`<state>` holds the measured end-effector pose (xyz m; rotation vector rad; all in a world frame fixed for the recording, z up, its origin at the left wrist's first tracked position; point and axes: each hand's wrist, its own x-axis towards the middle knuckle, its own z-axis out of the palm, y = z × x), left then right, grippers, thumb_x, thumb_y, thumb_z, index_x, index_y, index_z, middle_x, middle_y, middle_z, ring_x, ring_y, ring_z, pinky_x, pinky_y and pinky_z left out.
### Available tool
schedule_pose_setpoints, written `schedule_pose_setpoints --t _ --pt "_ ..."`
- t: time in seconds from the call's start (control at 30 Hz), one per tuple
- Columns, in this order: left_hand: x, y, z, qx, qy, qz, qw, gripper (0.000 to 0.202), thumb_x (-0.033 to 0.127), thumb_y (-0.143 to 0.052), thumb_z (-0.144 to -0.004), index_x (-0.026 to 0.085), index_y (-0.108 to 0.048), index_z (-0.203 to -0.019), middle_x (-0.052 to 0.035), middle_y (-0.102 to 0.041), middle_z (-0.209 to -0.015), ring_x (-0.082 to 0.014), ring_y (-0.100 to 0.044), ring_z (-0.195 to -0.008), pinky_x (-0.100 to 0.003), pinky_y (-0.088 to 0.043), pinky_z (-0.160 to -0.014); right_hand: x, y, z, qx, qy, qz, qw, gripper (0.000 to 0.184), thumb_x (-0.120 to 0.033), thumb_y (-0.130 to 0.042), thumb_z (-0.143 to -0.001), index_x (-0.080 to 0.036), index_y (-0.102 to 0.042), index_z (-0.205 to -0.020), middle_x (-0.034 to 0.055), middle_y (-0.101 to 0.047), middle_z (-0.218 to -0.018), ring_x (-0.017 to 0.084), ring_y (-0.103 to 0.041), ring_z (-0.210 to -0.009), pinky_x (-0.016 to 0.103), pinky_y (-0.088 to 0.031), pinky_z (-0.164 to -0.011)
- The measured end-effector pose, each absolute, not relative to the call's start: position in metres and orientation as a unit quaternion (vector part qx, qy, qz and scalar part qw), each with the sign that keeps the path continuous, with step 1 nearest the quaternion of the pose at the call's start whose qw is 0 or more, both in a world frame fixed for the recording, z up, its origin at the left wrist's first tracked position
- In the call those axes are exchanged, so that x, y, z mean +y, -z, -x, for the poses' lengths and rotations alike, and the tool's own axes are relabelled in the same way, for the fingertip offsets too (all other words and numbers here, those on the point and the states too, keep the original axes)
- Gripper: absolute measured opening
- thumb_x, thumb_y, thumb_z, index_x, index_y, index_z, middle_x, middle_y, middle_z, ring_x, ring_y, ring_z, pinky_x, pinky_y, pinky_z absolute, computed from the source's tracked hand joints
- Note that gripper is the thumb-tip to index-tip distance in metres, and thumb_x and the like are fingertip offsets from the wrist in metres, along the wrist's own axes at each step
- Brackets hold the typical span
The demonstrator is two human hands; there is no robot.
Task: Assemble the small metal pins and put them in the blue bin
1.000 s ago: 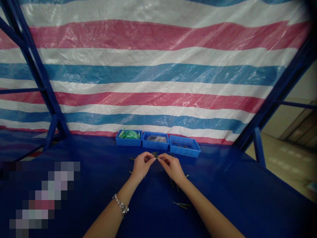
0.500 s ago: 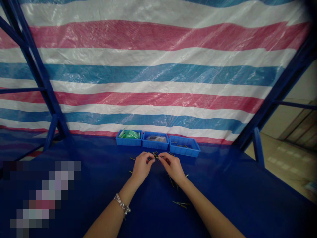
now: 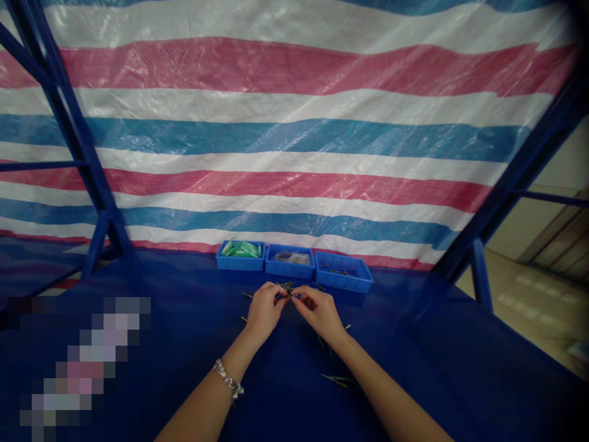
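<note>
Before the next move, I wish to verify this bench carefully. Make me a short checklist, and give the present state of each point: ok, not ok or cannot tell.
Left hand and right hand together at the bunch of thin metal pins: ok.
Grip on the pins: cannot tell, the fingers hide it.
Bracelet on the left wrist, away from the pins: ok.
Right blue plastic tray in view, with pins inside: ok.
Loose pins on the blue table cover: not ok, several lie scattered.
</note>
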<state>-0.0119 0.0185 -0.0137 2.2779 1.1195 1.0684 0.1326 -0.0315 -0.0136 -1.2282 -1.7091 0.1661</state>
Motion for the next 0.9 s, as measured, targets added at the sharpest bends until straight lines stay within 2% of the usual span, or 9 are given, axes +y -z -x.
schedule_pose_setpoints --t 0.23,0.5,0.9 --pt "0.0177 0.011 0.0133 0.407 -0.379 -0.809 0.19 0.011 0.006 -0.057 -0.07 0.015 -0.061 -0.073 -0.0012 -0.055 -0.078 -0.009 -0.048 -0.062 -0.022 -0.039 -0.063 -0.0316 0.0139 -0.1315 -0.712 -0.06 0.497 0.493 0.016 -0.024 -0.052 -0.077 -0.017 -0.064 -0.085 -0.0001 -0.058 -0.061 0.01 -0.047 -0.048 0.02 -0.039 -0.051" --pt "0.0168 0.0105 0.0127 0.41 -0.381 -0.806 0.192 0.011 0.005 -0.056 -0.069 0.015 -0.059 -0.072 -0.0004 -0.053 -0.079 -0.0078 -0.048 -0.06 -0.021 -0.039 -0.062 -0.0315 0.0136 -0.1309 -0.71 -0.068 0.499 0.492 0.02 -0.032 -0.052 -0.078 -0.018 -0.065 -0.085 0.0018 -0.06 -0.064 0.011 -0.048 -0.05 0.022 -0.041 -0.053" --pt "0.0122 0.0062 0.0132 0.437 -0.383 -0.798 0.16 0.004 0.011 -0.056 -0.073 0.015 -0.057 -0.074 -0.0016 -0.05 -0.087 -0.0096 -0.049 -0.067 -0.022 -0.04 -0.064 -0.0325 0.0127 -0.132 -0.713 -0.053 0.512 0.477 0.018 -0.025 -0.049 -0.078 -0.017 -0.063 -0.086 0.0011 -0.06 -0.064 0.011 -0.049 -0.051 0.021 -0.04 -0.052"
